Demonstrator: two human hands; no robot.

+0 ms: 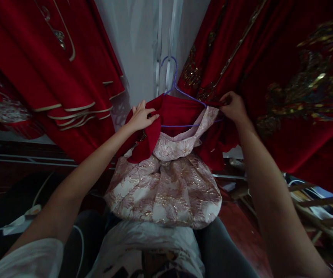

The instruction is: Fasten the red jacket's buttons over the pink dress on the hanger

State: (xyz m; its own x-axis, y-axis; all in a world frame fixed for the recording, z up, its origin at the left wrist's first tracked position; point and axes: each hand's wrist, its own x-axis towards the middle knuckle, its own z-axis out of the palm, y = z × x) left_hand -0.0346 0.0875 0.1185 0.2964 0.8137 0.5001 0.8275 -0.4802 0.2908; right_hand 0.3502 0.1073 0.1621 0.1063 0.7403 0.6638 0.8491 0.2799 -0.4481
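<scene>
A purple wire hanger (174,87) hangs from a white rail in front of me. Draped on it are a red velvet garment (178,112) and, under that, a pale pink and gold brocade dress (166,185). My left hand (141,116) is closed on the red garment's left shoulder edge. At the hanger's right end, my right hand (233,106) is closed on the red fabric.
Red embroidered robes with gold trim hang at the left (53,69) and right (299,96). A white wall (143,50) is behind the hanger. Wooden slats (322,216) and clutter lie at the lower right. A white plastic bag (154,247) lies below the dress.
</scene>
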